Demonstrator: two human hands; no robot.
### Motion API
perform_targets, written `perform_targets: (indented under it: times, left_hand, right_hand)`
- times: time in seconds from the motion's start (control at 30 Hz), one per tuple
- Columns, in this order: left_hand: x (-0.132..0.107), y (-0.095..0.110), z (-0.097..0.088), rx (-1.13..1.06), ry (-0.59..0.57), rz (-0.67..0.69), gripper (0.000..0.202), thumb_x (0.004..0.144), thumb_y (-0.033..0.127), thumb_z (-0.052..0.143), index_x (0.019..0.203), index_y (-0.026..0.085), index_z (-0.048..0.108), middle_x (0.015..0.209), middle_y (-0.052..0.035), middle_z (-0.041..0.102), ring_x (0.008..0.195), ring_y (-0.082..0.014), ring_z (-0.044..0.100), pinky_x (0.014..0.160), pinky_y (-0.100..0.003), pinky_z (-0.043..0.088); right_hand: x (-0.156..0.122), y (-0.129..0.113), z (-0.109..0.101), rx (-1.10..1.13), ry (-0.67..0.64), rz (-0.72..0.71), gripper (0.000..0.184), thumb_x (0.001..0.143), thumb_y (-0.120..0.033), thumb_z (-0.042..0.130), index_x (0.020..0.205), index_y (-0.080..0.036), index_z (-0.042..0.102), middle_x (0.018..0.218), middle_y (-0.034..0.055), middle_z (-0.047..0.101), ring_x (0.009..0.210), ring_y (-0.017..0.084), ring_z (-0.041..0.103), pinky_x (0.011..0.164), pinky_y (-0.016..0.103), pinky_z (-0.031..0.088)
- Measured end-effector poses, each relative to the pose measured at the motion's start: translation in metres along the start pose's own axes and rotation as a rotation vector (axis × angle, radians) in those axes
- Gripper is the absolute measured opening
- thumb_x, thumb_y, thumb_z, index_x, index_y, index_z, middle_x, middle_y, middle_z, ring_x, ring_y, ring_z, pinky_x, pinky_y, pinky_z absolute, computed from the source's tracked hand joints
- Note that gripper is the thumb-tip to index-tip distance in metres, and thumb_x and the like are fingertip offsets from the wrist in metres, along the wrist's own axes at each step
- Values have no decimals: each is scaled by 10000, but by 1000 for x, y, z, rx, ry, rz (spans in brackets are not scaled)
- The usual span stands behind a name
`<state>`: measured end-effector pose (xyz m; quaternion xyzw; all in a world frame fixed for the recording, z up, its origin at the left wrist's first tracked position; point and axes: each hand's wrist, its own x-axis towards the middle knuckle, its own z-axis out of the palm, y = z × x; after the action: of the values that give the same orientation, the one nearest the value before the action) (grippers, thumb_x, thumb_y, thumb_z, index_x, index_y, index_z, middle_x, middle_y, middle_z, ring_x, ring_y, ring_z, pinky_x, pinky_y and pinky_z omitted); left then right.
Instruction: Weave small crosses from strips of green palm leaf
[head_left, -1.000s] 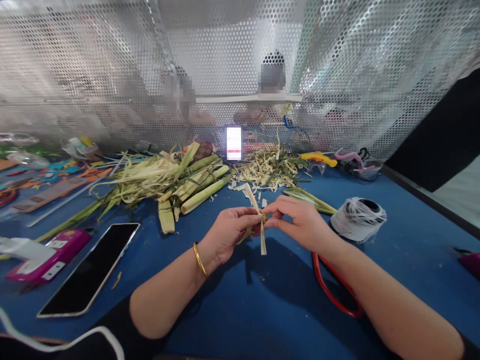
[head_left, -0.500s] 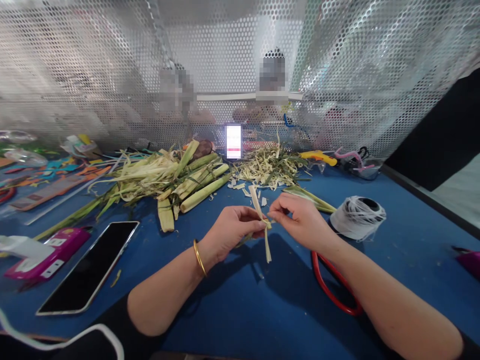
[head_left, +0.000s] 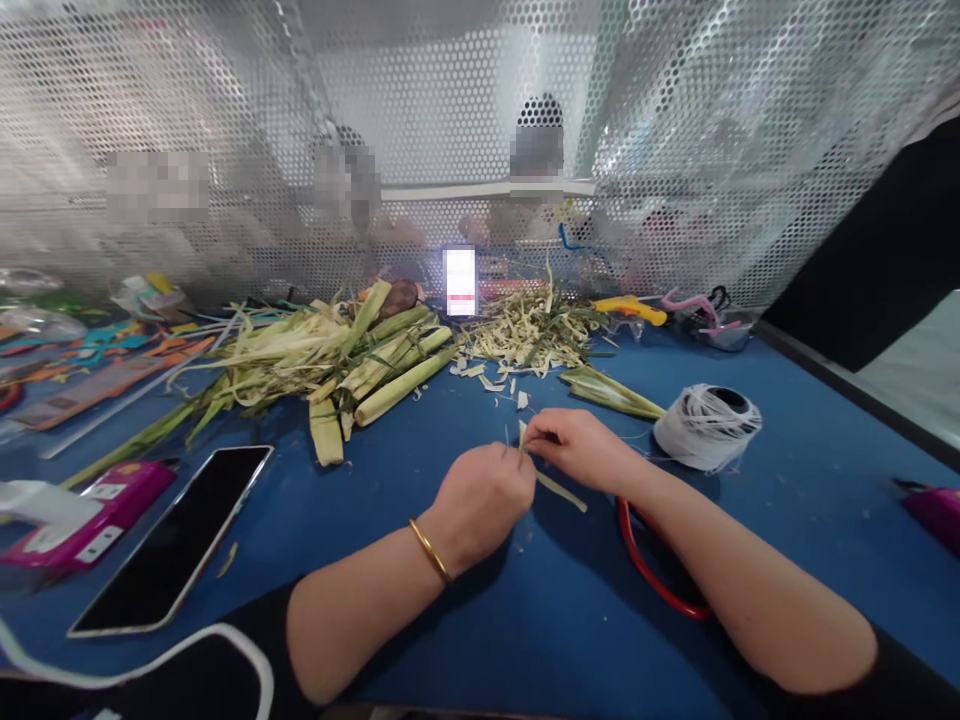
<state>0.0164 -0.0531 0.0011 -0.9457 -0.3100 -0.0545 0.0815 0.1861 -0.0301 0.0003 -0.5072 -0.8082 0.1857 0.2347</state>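
My left hand [head_left: 484, 500] is closed in a fist, back of the hand upward, around a pale plant strip [head_left: 561, 492] whose tail sticks out to the lower right. Against it, my right hand [head_left: 574, 445] pinches with thumb and forefinger beside the strip's short upper end. Fine white thread shows around these fingertips, and a strand runs toward the spool of white thread [head_left: 694, 430] on the right. The fingers hide where thread and strip meet. Under my right forearm lies a red loop-shaped handle [head_left: 656, 575], partly covered.
Leaves and cut stalks [head_left: 405, 385] are heaped back left, with a pile of shredded strips [head_left: 532, 330] beside them. A lone stalk piece [head_left: 611, 392] lies before the spool. Left are a phone [head_left: 176, 540] and a purple power strip [head_left: 97, 515]. A yellow-handled tool [head_left: 630, 310] sits behind.
My left hand has rolled over into a fist, and the strip's tail now points lower right instead of straight down. My right hand has shifted slightly left and down, still pinching.
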Motion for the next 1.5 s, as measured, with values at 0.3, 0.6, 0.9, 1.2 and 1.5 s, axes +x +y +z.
perform_targets:
  times: [0.3,0.6,0.9,1.2,1.5]
  left_hand:
    - [6,-19,-7,-481,-46,-338,301,909,232,400,981,213,692,895,-64,724,841,-202,652,708,-276,433]
    - [8,-23,0,-401,-45,-300,126,771,192,566,859,178,655,797,-48,674,786,-198,604,686,-278,405]
    - [6,-38,-13,-309,-124,-286,209,828,243,507,730,189,684,743,-43,634,767,-183,587,677,-278,396]
    - [14,-52,0,-995,-73,-445,156,755,238,513,666,158,611,603,14,566,591,-113,521,574,-224,383]
    - [16,-40,8,-1539,-143,-581,210,808,334,508,702,156,541,508,23,573,422,-71,487,414,-172,286]
  right_hand:
    - [-2,-2,2,16,-93,79,213,783,-58,512,805,-195,674,736,3,682,636,126,583,599,232,403]
    - [-2,0,5,-58,-102,58,105,747,-145,633,831,-195,671,715,-10,633,647,125,551,586,225,365]
    - [-2,0,6,-62,-138,2,85,753,-136,650,818,-190,650,714,-20,545,656,116,505,599,221,347]
    - [0,-5,3,-54,-164,9,105,740,-119,655,814,-189,631,705,-33,507,648,112,477,592,217,324]
    - [0,-5,3,-43,-183,36,106,745,-135,648,794,-190,572,686,-44,488,637,110,457,571,216,302]
